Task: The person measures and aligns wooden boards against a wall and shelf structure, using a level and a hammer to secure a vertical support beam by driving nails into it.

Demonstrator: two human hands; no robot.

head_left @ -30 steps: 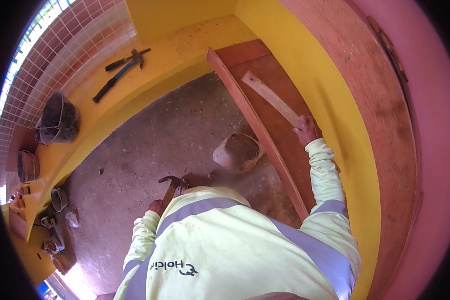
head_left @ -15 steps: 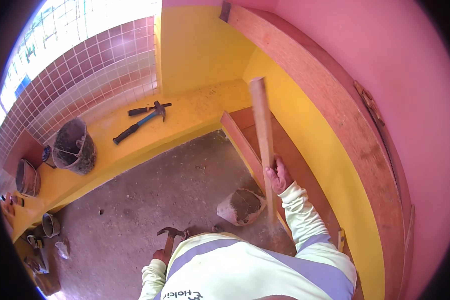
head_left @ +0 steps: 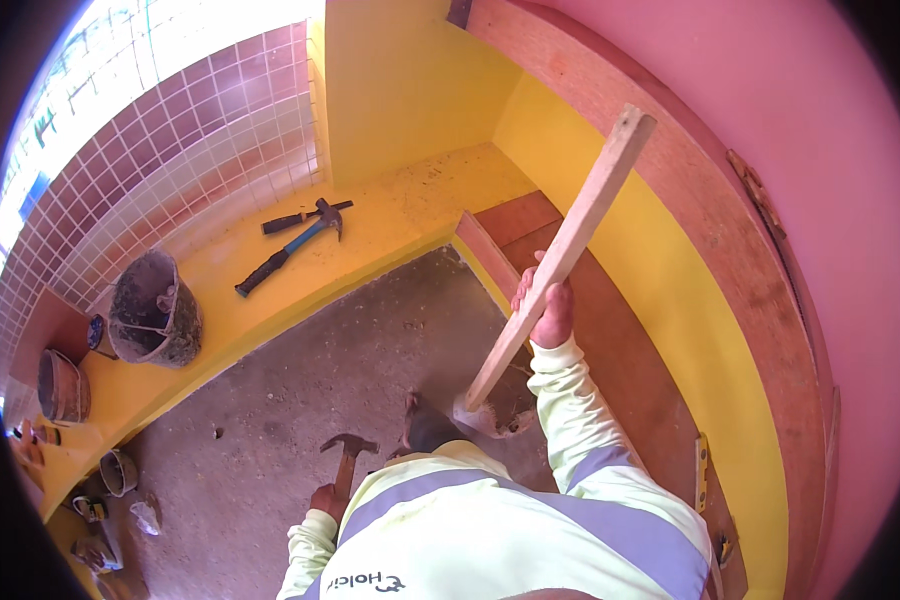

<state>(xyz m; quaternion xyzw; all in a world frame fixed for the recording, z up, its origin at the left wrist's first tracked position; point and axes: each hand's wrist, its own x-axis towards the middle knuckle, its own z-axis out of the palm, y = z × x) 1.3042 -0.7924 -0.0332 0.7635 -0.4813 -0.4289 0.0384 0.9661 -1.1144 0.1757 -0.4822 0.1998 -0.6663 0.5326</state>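
A long squared wooden stick is gripped near its middle by my right hand, fingers wrapped round it. It slants, with its upper end in front of the red-brown board on the right wall and its lower end in front of the bucket on the floor. Low beside my body, my left hand is closed on the wooden handle of a claw hammer, whose dark head points up. The stick partly covers the pale, dusty bucket.
On the yellow ledge lie a blue-handled claw hammer and a dark-handled tool. Dirty buckets stand farther left. A red-brown board runs along the right wall. A yellow spirit level rests low at right.
My right hand has moved up, and the stick has gone from nearly upright to slanting, its top swung right. A foot now shows beyond my shirt. The left hand still holds the hammer.
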